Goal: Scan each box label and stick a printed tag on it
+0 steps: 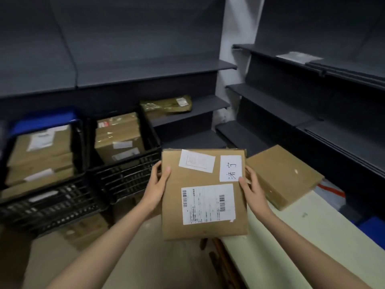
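Both hands are gripping a flat cardboard box (204, 195) in the air between them — the left hand (157, 182) clasping its left edge, the right hand (253, 187) its right edge, thumb touching a white tag (230, 168). A barcoded shipping label (208, 203) is facing up. Beyond the right hand — another box (283, 176) is lying on the table (312, 236); black crates (125, 178) are sitting left of the left hand.

two bare forearms, left hand (157, 180), right hand (253, 185)
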Available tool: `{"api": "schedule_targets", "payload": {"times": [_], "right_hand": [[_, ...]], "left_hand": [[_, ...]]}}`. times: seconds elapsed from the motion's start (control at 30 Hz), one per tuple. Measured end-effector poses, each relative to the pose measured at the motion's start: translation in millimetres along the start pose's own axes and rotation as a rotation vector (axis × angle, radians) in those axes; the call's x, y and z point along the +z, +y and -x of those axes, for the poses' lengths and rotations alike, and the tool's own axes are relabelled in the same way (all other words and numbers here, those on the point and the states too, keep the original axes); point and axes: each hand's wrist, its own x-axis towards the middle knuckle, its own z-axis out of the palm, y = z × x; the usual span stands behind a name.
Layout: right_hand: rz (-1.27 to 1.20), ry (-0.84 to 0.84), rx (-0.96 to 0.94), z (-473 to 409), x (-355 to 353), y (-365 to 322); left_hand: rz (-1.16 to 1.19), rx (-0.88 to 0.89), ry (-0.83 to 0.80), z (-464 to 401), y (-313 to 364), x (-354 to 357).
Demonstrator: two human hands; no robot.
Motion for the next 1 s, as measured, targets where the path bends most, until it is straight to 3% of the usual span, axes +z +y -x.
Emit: {"api": "schedule_targets", "payload": {"times": [0.23, 0.47, 0.77, 1.0], "right_hand": [[0.062, -0.207, -0.106, -88, 116, -52], [0.289, -0.235, -0.353, -187, 191, -121], [0.584, -0.447, -0.663, -306, 260, -200], [0.793, -0.672, -0.666, -402, 308, -237]], "left_hand": [[-0.003, 0.043, 0.147, -62, 0, -114], [0.015, 0.092, 0.276, -118, 7, -190], [-0.024, 0.150, 0.273, -213, 24, -231], [0.021, 0.161, 0.310, -285, 40, -250]]}}
